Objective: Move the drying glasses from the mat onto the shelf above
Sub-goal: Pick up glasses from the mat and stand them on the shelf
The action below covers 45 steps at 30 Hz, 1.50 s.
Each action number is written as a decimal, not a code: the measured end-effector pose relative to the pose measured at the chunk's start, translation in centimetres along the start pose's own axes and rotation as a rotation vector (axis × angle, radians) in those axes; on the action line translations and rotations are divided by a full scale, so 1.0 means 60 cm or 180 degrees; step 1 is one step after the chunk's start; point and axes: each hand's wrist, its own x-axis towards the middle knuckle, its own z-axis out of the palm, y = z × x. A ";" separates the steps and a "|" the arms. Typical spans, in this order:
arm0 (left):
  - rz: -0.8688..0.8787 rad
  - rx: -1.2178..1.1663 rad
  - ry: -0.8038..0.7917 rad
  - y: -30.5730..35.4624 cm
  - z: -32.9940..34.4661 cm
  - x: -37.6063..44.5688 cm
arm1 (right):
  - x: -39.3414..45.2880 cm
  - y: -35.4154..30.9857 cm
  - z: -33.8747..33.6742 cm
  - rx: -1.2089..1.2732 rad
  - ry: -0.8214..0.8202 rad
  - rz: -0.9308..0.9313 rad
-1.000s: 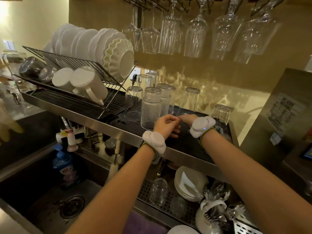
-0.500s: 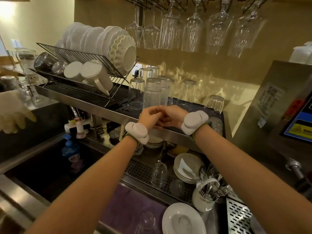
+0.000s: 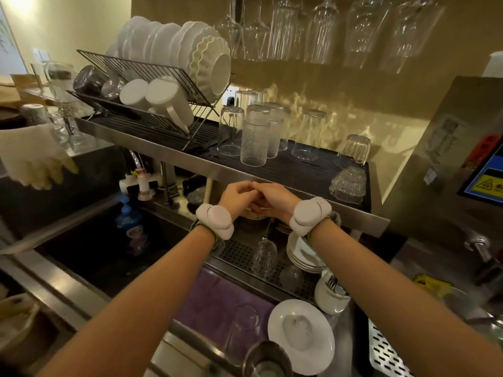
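Observation:
Both my hands are together just below the front edge of the steel shelf (image 3: 190,162). My left hand (image 3: 236,197) is curled and my right hand (image 3: 276,200) touches its fingers; I see nothing held in either. Several upturned glasses (image 3: 255,135) stand on the shelf's dark ribbed liner, with a ribbed glass bowl (image 3: 348,184) at its right end. Below, one upturned glass (image 3: 243,331) stands on the purple mat (image 3: 215,303). Another glass (image 3: 265,256) stands on the perforated drain tray (image 3: 236,250).
A dish rack (image 3: 141,69) with white plates and mugs fills the shelf's left. Stemmed glasses (image 3: 321,28) hang overhead. The sink (image 3: 109,254) lies at left, a steel machine (image 3: 462,159) at right. White plates (image 3: 302,333), a cutlery pot (image 3: 330,295) and another person's gloved hand (image 3: 35,159) are near.
Both hands have drawn back off the shelf's liner and come down to just below its front edge, staying together. My view has pulled back and lowered, showing the purple mat.

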 end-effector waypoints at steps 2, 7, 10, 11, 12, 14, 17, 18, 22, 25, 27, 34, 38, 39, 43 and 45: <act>-0.0187 0.0059 -0.0082 -0.032 0.004 -0.015 | 0.000 0.039 0.008 -0.0004 0.0011 0.0108; -0.0590 0.0177 -0.0289 -0.113 0.014 -0.052 | 0.005 0.139 0.019 0.0006 0.0036 0.0567; -0.0843 0.0062 -0.0379 -0.159 0.024 -0.077 | 0.006 0.196 0.026 -0.0117 0.0012 0.0708; -0.0908 0.0051 -0.0393 -0.170 0.026 -0.086 | 0.008 0.213 0.028 -0.0164 0.0014 0.0730; -0.0965 0.0014 -0.0412 -0.182 0.029 -0.095 | 0.008 0.229 0.030 -0.0167 -0.0027 0.0767; -0.0990 -0.0024 -0.0492 -0.198 0.033 -0.111 | 0.004 0.250 0.031 -0.0195 -0.0125 0.0814; -0.0998 -0.0063 -0.0696 -0.219 0.029 -0.135 | 0.000 0.280 0.034 -0.0511 -0.0245 0.0865; -0.0962 -0.0037 -0.0800 -0.229 0.026 -0.144 | -0.002 0.291 0.037 -0.0501 -0.0269 0.0887; -0.0964 0.0255 -0.1028 -0.263 0.012 -0.171 | -0.018 0.325 0.048 -0.0001 -0.0417 0.1010; -0.1067 0.0385 -0.1224 -0.275 0.005 -0.183 | -0.024 0.347 0.048 0.0080 -0.0390 0.1037; -0.1152 0.0415 -0.1412 -0.278 0.003 -0.186 | -0.024 0.354 0.047 0.0005 -0.0379 0.1102; -0.1427 0.0444 -0.2002 -0.268 0.006 -0.193 | -0.027 0.361 0.045 -0.0143 -0.0270 0.1297; -0.1461 0.0586 -0.1982 -0.274 0.007 -0.193 | -0.032 0.363 0.042 -0.0140 -0.0220 0.1385; -0.1468 0.0575 -0.1949 -0.276 0.007 -0.193 | -0.030 0.364 0.041 -0.0098 -0.0180 0.1394; -0.1379 0.0617 -0.1946 -0.280 0.007 -0.192 | -0.026 0.367 0.041 -0.0020 -0.0115 0.1421; -0.1348 0.0605 -0.1907 -0.280 0.007 -0.191 | -0.024 0.369 0.041 -0.0043 -0.0126 0.1447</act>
